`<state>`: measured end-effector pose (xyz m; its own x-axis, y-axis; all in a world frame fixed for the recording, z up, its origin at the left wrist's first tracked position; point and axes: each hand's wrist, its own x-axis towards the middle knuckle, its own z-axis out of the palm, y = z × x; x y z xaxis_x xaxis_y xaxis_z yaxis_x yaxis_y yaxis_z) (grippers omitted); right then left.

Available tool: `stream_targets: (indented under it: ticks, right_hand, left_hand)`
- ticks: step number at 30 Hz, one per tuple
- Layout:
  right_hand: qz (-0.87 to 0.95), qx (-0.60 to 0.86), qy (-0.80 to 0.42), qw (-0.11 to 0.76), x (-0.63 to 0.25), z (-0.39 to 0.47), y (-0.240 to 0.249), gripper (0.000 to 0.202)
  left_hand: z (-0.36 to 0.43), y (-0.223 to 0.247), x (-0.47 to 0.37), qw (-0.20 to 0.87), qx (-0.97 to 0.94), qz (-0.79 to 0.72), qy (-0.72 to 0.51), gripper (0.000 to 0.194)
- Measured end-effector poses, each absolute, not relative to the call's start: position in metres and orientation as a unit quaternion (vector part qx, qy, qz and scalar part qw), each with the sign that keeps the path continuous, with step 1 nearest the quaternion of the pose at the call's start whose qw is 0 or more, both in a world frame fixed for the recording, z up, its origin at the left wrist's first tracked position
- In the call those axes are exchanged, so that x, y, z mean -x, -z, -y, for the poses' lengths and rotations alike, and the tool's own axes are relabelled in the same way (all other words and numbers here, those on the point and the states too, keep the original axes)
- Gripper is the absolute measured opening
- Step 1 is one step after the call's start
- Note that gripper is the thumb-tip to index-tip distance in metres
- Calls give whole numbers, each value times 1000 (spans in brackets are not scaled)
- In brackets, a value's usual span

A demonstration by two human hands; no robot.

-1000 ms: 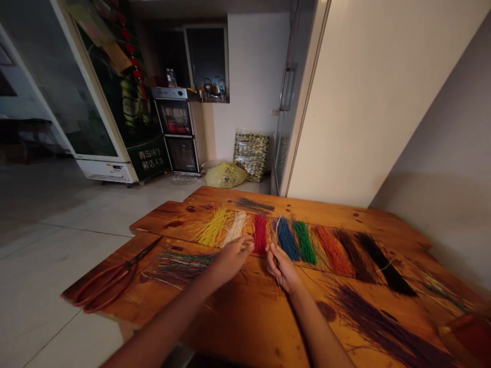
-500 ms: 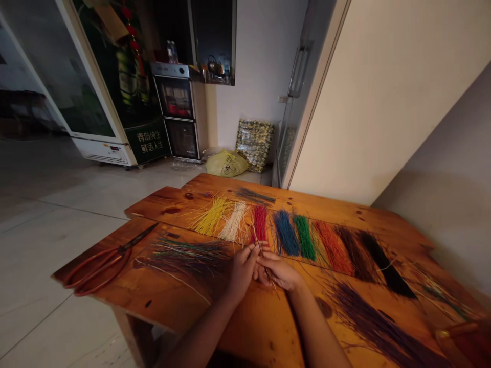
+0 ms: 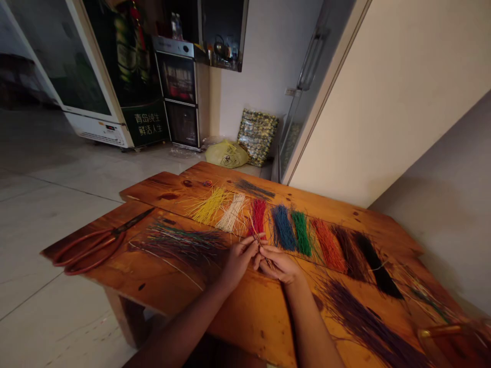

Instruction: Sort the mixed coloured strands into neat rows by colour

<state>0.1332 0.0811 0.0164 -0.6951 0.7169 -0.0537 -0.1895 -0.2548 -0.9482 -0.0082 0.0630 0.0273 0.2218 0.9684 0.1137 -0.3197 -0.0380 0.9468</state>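
My left hand (image 3: 241,259) and my right hand (image 3: 279,262) meet over the middle of the wooden table (image 3: 245,319). Both are closed, with fingertips pinching a few thin tan and brown strands (image 3: 254,228). The strands stick up past the fingers and also show below, over the right palm. Just beyond the fingertips lies a bundle of red strands (image 3: 258,212). Beside it are a white bundle (image 3: 231,213) and a blue bundle (image 3: 283,227). To the left of my left hand spreads a loose pile of mixed dark and coloured strands (image 3: 184,243).
Large red-handled scissors (image 3: 92,248) lie at the table's left edge. Yellow (image 3: 209,206), green (image 3: 302,233), orange (image 3: 330,245), brown (image 3: 351,253) and black (image 3: 381,268) bundles continue the row. Purple strands (image 3: 364,324) lie at the near right. A yellow bag (image 3: 227,154) sits on the floor behind.
The camera view has tilted and shifted slightly, so the table appears higher and further left. My hands stay together on the strands, with the fingers slightly shifted.
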Motion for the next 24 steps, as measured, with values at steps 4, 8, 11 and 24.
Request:
stream_targets:
  ticks: [4, 8, 11, 24]
  right_hand:
    - [536, 258, -747, 296, -134, -82, -16, 41]
    - [532, 261, -753, 288, -136, -81, -14, 41]
    - [523, 256, -755, 301, -136, -82, -12, 34]
    - [496, 232, -772, 323, -145, -85, 0, 22]
  left_hand:
    - [-64, -24, 7, 597, -497, -334, -534, 39]
    - [-64, -23, 8, 567, -512, -353, -541, 34]
    - [-65, -22, 7, 547, -512, -366, -552, 33]
    - [-61, -11, 7, 408, -573, -424, -570, 24]
